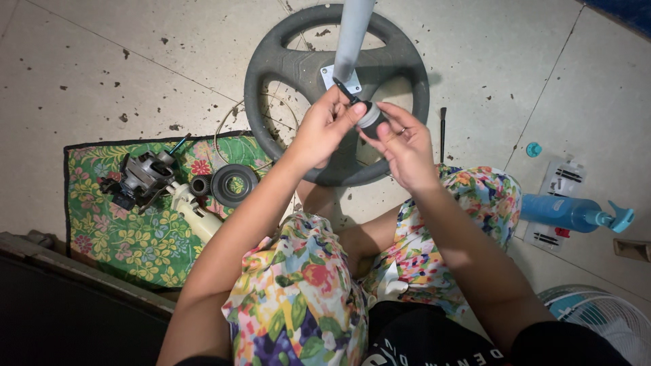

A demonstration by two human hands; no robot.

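Two hands on one small cap

Both hands meet above the round dark base point(337, 91) of a stand, whose grey pole point(352, 34) rises toward the camera from a metal plate at the hub. Base and pole look heavy and stiff, the sort of thing that stays put on the tiled floor point(135, 61) without being held.

On the person's left, a green flowered cloth point(115, 230) carries a small motor point(139, 177), a black ring point(234, 184) and a cream plastic housing point(196, 215). On the right lie a blue spray bottle point(573, 213) and the edge of a white fan guard point(597, 315).

Between the hands, just in front of the pole, sits the small cap point(369, 116), round, with a grey top and a black skirt. It looks light, rigid and smooth, probably plastic, so it could slip; the ribless side wall seems the best place to grip it, with fingertips around the rim.

The right hand point(403, 146) is closed on the cap, thumb and fingers around its side. The left hand point(324, 129) pinches a thin black tool point(344, 89) at the cap's upper edge, its tip touching or very near it.
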